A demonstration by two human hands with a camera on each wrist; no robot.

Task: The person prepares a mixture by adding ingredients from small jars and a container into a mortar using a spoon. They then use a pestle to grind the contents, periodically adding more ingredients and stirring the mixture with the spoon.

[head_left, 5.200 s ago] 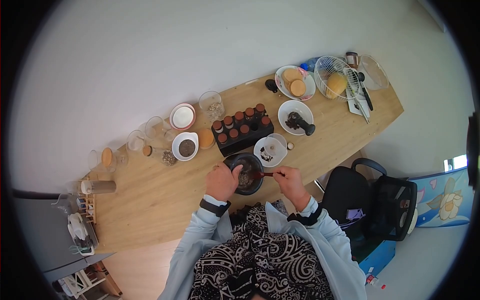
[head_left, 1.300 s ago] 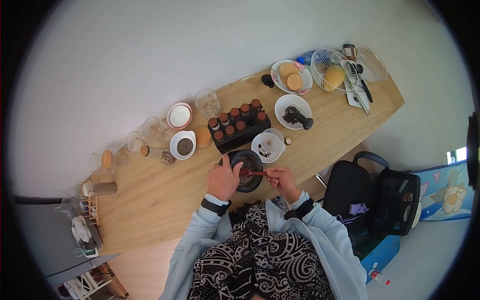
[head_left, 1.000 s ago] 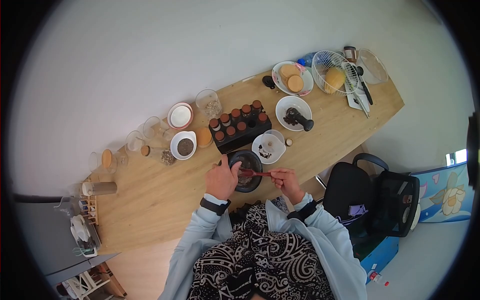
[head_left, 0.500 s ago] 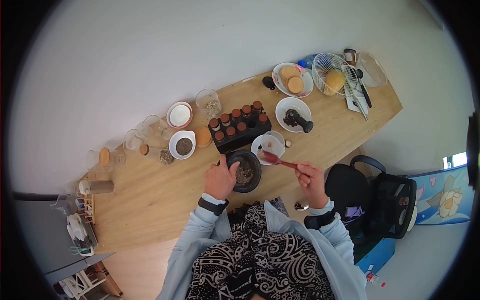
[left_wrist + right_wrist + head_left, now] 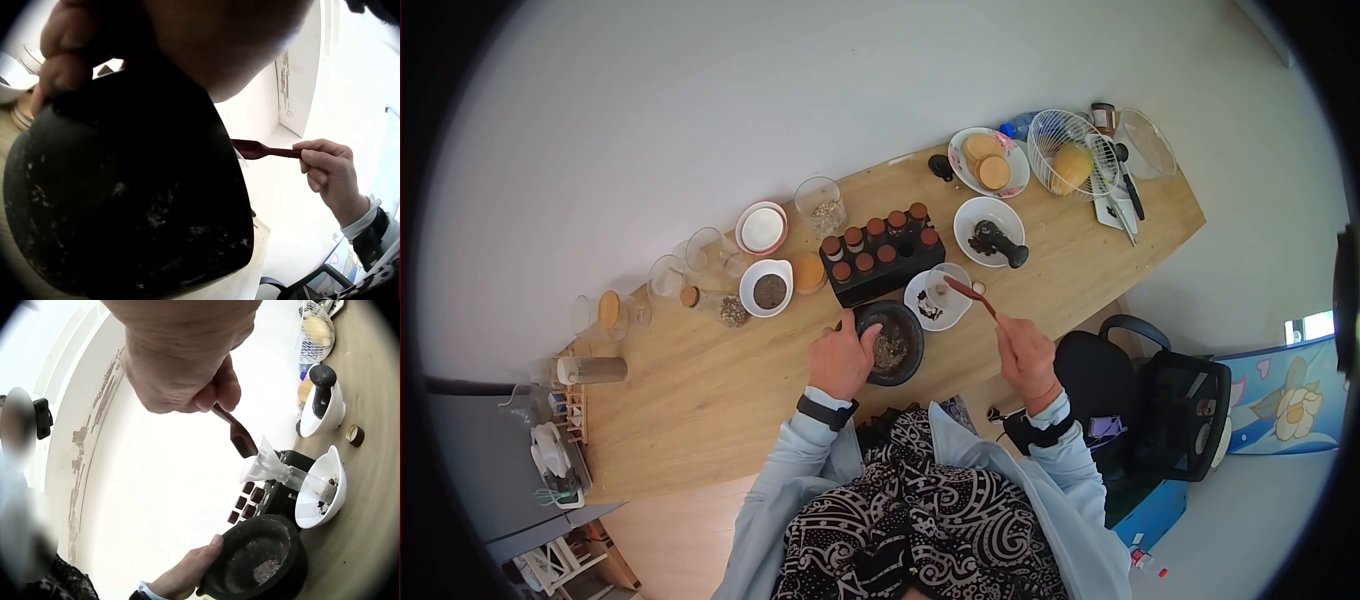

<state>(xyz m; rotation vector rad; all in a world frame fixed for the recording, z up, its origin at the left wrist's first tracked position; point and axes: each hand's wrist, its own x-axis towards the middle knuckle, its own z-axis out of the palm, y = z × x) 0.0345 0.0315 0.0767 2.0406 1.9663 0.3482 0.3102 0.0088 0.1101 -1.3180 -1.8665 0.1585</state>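
The left hand [image 5: 840, 362] grips the rim of the dark mortar [image 5: 917, 345], which holds ground brownish bits. In the right wrist view the mortar [image 5: 290, 556] looks tilted. The right hand [image 5: 1028, 362] pinches the handle of a red-brown scoop [image 5: 970, 292]. Its tip is at the mouth of a clear funnel [image 5: 265, 464], seen in the right wrist view. That funnel sits in a small clear bottle [image 5: 294, 478], which stands in a white bowl [image 5: 338, 503] with dark bits in it. From the left wrist view, the scoop [image 5: 253, 149] lies level beyond the mortar [image 5: 125, 206].
Behind the mortar stands a black rack [image 5: 890, 272] of cork-topped bottles. A white bowl [image 5: 970, 215] with a black pestle [image 5: 1005, 246] is to its right, and a small cap [image 5: 355, 435] lies near. Left are a bowl of dark powder [image 5: 770, 291] and glass jars [image 5: 818, 205].
The right hand has lifted the scoop out of the mortar and moved right, bringing the scoop's tip over the funnel. The left hand has stayed on the mortar's rim.
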